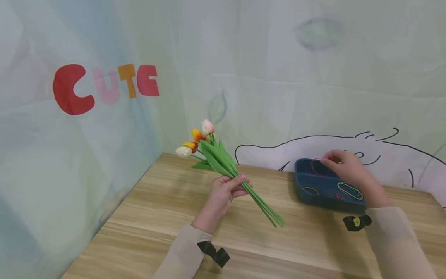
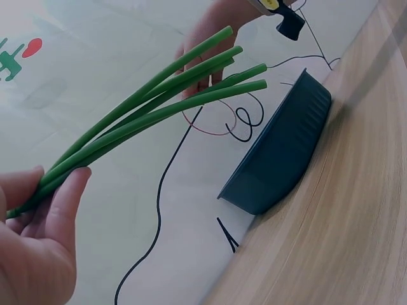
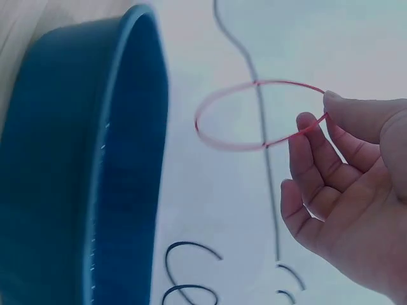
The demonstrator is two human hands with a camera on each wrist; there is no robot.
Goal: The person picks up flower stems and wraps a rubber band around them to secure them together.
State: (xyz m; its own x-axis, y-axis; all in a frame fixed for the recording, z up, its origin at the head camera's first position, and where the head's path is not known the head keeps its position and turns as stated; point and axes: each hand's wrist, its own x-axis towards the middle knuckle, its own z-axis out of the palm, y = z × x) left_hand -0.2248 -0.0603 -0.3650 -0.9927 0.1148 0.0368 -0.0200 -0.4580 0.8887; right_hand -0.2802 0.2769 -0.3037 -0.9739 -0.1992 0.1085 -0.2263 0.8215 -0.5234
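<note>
My left hand [image 1: 223, 193] grips a bunch of artificial tulips [image 1: 219, 159] by the green stems, the blooms pointing to the upper left. The flower heads are white, pink and orange-yellow. In the left wrist view the stem ends [image 2: 191, 76] fan out beyond the fingers. Above the blue tray, my right hand [image 1: 346, 166] pinches a red rubber band [image 3: 229, 147] between thumb and forefinger. The band hangs as an open loop, touching nothing else. Inside the tray [image 1: 303, 190] lie a yellow rubber band [image 1: 350, 190], a small red one [image 1: 338, 196] and a yellow piece [image 1: 311, 188].
The tray stands at the back right of the wooden table [image 1: 167, 193], near the rear cloth backdrop [image 1: 265, 100]. Another backdrop, with the letters CUTE [image 1: 74, 91], runs along the table's left edge. Black devices [image 1: 213, 254] sit at both wrists.
</note>
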